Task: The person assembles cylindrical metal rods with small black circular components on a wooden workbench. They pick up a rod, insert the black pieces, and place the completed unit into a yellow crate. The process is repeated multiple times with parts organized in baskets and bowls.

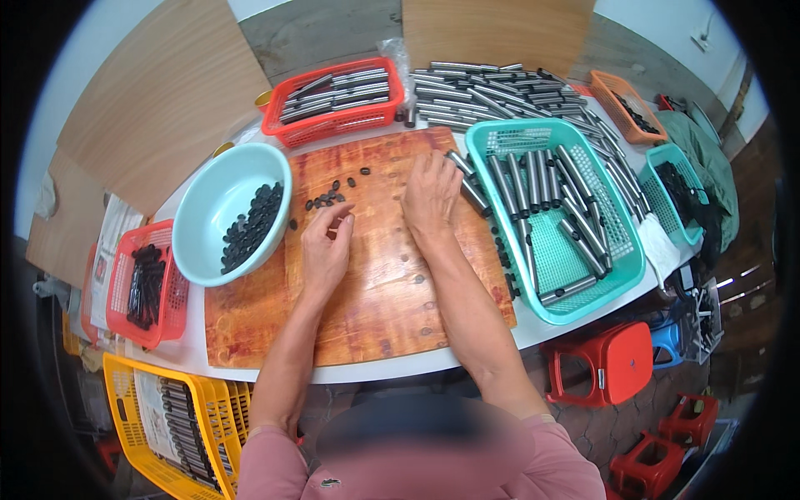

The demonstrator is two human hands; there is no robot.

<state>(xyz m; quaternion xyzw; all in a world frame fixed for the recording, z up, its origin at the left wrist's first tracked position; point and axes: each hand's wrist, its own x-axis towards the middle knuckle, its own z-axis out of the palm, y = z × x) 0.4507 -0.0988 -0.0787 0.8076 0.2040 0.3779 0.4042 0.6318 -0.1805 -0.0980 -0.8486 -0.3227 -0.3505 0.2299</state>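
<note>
My left hand (326, 248) is over the middle-left of a wooden board (375, 308), its fingers curled toward the thumb. Whatever it may hold is hidden. Just beyond its fingertips lies a loose group of small black oval caps (325, 200). My right hand (431, 193) rests farther off on the board, knuckles up and fingers folded under. What is under those fingers does not show. Right beside it, metal tubes with black ends (473, 198) lie between the hand and a teal basket (557, 312) of similar tubes.
A pale blue basin (196, 225) of black caps stands left. Red baskets stand at the far left (171, 317) and back (333, 125). Tubes (500, 100) are heaped behind the teal basket. A yellow crate (125, 408) is low left; a red stool (625, 362) is right.
</note>
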